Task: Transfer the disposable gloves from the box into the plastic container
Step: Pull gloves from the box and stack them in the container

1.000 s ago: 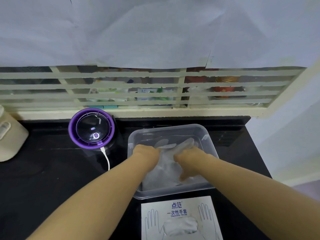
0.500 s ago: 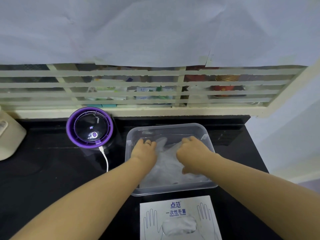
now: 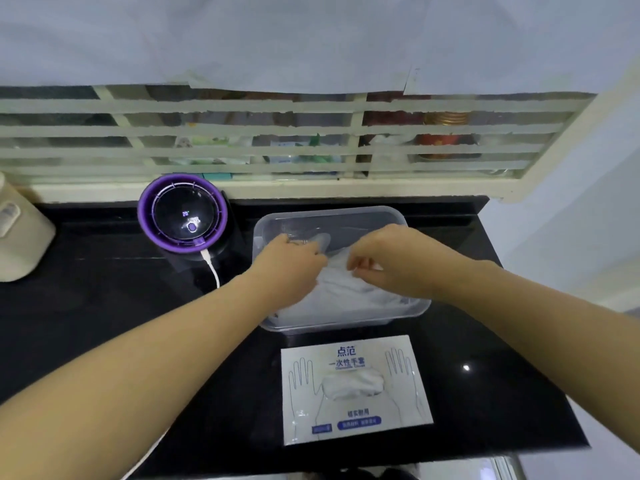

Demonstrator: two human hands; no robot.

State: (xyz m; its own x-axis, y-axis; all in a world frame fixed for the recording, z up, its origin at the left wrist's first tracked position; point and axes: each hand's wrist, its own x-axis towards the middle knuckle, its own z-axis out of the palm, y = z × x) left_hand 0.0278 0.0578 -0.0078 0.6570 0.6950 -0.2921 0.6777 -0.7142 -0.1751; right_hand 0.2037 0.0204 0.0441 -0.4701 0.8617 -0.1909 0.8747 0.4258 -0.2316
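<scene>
right hand now pinching gloves, box reads 点范

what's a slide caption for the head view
Left hand and right hand handle gloves in the plastic container, glove box nearby.

On your black counter sits a round purple gadget with a white cable; far left, perhaps a cream jug.

Counter holds container, glove box, purple device.
</scene>
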